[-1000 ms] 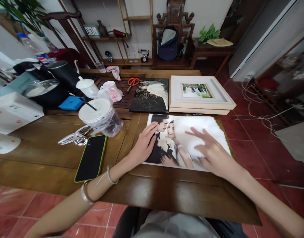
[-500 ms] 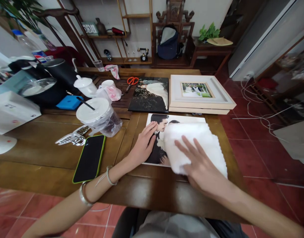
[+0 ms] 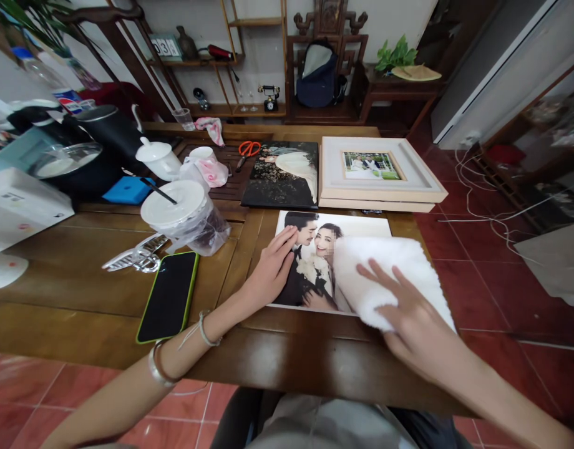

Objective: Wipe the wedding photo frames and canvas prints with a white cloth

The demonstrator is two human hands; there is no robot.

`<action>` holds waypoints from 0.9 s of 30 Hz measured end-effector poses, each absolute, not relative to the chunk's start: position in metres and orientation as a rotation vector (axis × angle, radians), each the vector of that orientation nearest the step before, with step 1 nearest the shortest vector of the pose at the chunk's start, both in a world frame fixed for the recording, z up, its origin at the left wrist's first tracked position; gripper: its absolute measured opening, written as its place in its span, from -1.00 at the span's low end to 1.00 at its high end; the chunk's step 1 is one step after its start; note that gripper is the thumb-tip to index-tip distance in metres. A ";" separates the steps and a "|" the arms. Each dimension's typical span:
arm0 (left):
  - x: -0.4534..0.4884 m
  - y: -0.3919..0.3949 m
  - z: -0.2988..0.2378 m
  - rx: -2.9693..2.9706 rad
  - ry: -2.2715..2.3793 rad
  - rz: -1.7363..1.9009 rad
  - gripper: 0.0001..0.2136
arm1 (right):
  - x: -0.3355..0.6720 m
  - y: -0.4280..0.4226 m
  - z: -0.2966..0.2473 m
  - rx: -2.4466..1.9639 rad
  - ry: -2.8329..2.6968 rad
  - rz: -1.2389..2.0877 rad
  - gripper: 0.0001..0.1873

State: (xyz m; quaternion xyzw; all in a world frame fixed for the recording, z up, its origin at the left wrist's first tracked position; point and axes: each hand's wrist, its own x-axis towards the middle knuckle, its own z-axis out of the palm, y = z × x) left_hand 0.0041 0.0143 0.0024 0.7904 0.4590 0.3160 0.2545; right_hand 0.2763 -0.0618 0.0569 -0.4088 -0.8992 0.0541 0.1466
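Observation:
A flat glossy photo print (image 3: 315,280) of a couple lies near the table's front edge. My left hand (image 3: 271,268) rests flat on its left side, fingers stretched out and holding nothing. On the right part of the print is a thick, fluffy white cloth (image 3: 408,262), which also hangs over the print's right edge. My right hand (image 3: 408,312) presses on this cloth from above with spread fingers. The cloth hides the print's right side. Directly behind the print lie a dark photo panel (image 3: 282,181) and a light-framed picture (image 3: 331,168).
Left of the print are a phone (image 3: 168,299), a clear hair claw (image 3: 135,255) and a lidded drink cup (image 3: 186,215) with a straw. Orange-handled scissors (image 3: 248,149) lie farther back. A white lidded teacup (image 3: 158,159) and a dark pot (image 3: 76,171) stand back left.
My right hand and the white cloth have slid right over the print, uncovering the second face and more of its middle. My left hand has stayed in place.

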 end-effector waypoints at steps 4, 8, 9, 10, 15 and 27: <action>0.004 0.015 0.001 2.150 1.248 0.859 -0.58 | 0.282 -0.019 0.064 -1.195 -2.695 0.127 -0.69; 0.005 0.015 -0.002 2.160 1.236 0.896 -0.58 | 0.264 0.016 0.064 -1.205 -2.743 0.142 -0.69; 0.005 0.016 -0.002 2.161 1.233 0.902 -0.59 | 0.258 0.023 0.064 -1.202 -2.745 0.139 -0.69; 0.005 0.016 -0.002 2.160 1.232 0.905 -0.59 | 0.253 0.027 0.063 -1.206 -2.740 0.132 -0.69; 0.005 0.017 -0.002 2.156 1.242 0.907 -0.59 | 0.238 0.019 0.061 -1.229 -2.728 0.107 -0.73; 0.005 0.015 0.002 2.152 1.242 0.879 -0.59 | 0.214 -0.116 0.046 -1.038 -2.587 0.154 -0.80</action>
